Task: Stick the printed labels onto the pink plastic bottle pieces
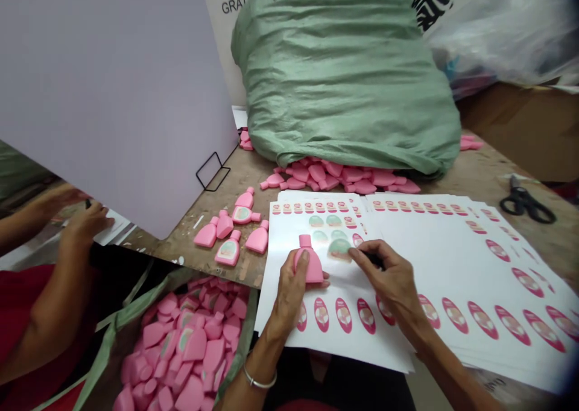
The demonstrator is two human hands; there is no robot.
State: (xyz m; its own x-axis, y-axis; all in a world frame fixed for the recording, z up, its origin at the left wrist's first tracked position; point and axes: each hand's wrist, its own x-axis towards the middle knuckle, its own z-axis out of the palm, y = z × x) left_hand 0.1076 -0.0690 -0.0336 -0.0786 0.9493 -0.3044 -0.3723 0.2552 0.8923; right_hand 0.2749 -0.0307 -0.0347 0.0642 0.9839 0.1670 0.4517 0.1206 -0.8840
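My left hand (292,287) is closed around a small pink plastic bottle (309,261), held upright over a white sticker sheet (337,338). My right hand (388,273) pinches at a green oval sticker (340,249) on that sheet, just right of the bottle. Rows of red oval stickers (344,314) run along the sheet's near edge.
Several pink bottles (235,230) lie on the wooden table left of the sheets. A bag of pink bottles (190,344) sits below. A green sack (344,73) spills bottles behind. Scissors (525,201) lie at right. Another person's hands (76,218) work behind a lilac board (113,85).
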